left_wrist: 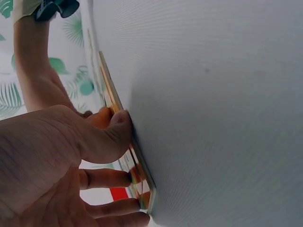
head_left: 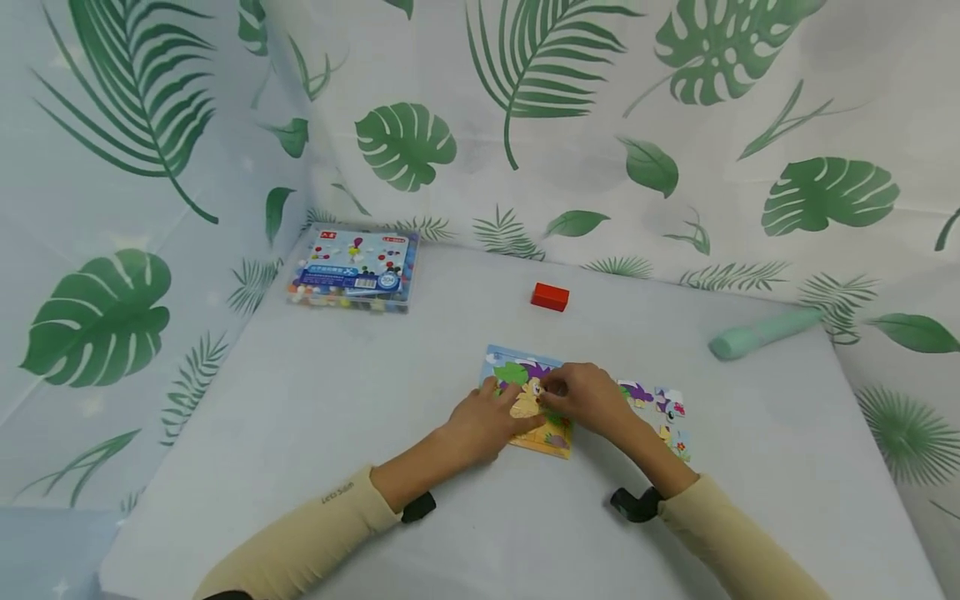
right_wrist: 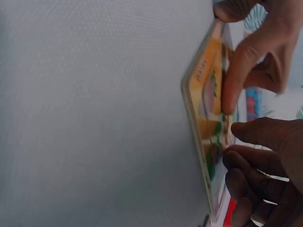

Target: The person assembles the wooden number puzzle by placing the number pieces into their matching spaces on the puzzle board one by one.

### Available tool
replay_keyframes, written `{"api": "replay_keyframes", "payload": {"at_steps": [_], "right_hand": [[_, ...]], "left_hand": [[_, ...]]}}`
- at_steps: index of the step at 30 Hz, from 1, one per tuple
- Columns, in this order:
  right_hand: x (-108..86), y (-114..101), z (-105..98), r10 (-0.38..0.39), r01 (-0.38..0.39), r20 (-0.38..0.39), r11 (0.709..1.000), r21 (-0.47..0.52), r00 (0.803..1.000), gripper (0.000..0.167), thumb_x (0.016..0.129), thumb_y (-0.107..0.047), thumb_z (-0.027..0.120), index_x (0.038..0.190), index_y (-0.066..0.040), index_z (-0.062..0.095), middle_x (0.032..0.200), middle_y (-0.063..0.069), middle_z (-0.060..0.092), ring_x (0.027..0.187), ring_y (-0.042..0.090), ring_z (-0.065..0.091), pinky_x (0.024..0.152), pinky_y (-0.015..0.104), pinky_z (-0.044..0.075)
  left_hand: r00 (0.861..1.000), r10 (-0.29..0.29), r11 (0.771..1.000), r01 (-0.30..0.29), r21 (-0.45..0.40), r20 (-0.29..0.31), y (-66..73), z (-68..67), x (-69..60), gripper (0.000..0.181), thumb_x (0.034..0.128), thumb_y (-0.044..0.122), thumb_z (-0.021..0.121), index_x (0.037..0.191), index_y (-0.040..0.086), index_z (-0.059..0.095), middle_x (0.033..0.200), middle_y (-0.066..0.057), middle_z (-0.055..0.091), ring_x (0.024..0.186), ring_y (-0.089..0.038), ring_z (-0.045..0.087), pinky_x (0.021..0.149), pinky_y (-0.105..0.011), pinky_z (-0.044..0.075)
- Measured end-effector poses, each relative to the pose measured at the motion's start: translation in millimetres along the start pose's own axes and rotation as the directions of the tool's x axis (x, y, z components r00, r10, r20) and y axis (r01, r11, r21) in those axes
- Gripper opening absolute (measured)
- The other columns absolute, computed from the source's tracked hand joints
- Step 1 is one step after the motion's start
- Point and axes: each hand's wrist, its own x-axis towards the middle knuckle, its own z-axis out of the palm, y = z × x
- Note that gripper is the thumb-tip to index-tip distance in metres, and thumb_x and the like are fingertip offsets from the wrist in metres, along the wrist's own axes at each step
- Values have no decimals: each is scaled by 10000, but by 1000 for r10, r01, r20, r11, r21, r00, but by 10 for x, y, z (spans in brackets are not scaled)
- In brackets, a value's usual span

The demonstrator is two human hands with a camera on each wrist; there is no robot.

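Note:
A flat jigsaw puzzle board (head_left: 551, 447) with a colourful cartoon picture lies on the white table. My left hand (head_left: 480, 425) rests on its left side with fingers spread; in the left wrist view the thumb (left_wrist: 118, 132) touches the near edge. Over the board's right part, my right hand (head_left: 592, 400) pinches a small puzzle piece (right_wrist: 226, 130) between thumb and forefinger, low against the surface. The fingers hide most of that piece. Several loose puzzle pieces (head_left: 670, 403) lie to the right, partly behind the right forearm.
A clear plastic case (head_left: 352, 271) of coloured beads or parts stands at the back left. A red block (head_left: 550, 297) sits behind the board. At the right lies a mint-green cylindrical object (head_left: 765, 332). Leaf-printed cloth (head_left: 570, 167) hangs behind the table.

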Motion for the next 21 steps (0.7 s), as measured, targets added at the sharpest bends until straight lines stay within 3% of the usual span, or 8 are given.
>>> {"api": "replay_keyframes", "payload": {"at_steps": [6,10,17,21], "right_hand": [[24,-25,78,13,-12,-29,1000,25,999,142,872,-193,765,919,-59,757,775,-34,678,692,123,604,687,349,546],[74,-1,92,43,-43,2,994,98,999,110,900,-177,725,890,-67,730,748,-39,644,641,121,555,614,299,514],[132,82,58,100,-122,100,961,248,990,104,940,-149,649,870,-78,678,781,-19,657,652,143,584,616,310,504],[122,108,46,90,-116,95,939,323,991,94,939,-151,661,871,-88,677,785,-13,667,700,161,602,673,331,507]], "left_hand": [[1000,-7,1000,7,1,1,39,8,8,648,956,222,668,1469,515,402,1471,-86,379,1305,-384,400,929,-441,504],[1000,-14,1000,14,12,-10,34,-6,-6,626,965,222,655,1465,511,412,1436,-82,397,1268,-369,426,903,-430,520],[999,6,1000,-5,29,-33,23,-15,-28,641,947,240,680,1471,496,414,1409,-81,416,1197,-356,461,838,-393,543],[1000,2,1000,-2,14,-17,16,-20,-23,642,951,234,673,1474,496,409,1460,-96,399,1208,-369,454,848,-402,540]]}}
